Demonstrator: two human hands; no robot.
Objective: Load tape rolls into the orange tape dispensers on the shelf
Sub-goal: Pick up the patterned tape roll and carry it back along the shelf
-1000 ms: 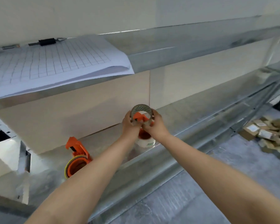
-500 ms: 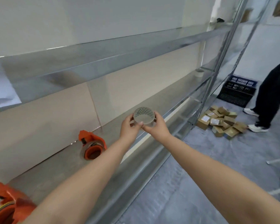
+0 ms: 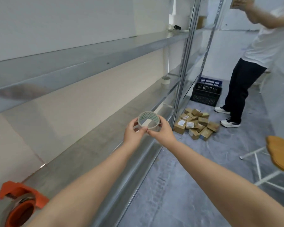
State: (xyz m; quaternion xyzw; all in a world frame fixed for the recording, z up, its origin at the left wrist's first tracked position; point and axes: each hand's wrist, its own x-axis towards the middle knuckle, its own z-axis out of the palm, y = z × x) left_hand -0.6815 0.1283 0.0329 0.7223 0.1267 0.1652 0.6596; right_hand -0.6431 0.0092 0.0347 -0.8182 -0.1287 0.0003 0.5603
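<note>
Both hands hold a clear tape roll (image 3: 148,120) with a patterned cardboard core above the front edge of the metal shelf (image 3: 92,149). My left hand (image 3: 132,132) pinches its left side and my right hand (image 3: 161,130) grips its right side and bottom. An orange tape dispenser (image 3: 21,202) with a roll in it lies on the shelf at the bottom left, partly hidden by my left forearm. Another tape roll (image 3: 165,79) stands far down the shelf.
A pile of small cardboard boxes (image 3: 195,124) lies on the grey floor by the shelf upright. Behind it stand stacked black and blue crates (image 3: 206,93). A person (image 3: 246,79) stands at the right. A stool with an orange seat (image 3: 280,154) is at the right edge.
My view has swung to the right along the shelf. The roll stays between both hands and has tilted so its hollow core shows. The dispenser I faced is out of view.
</note>
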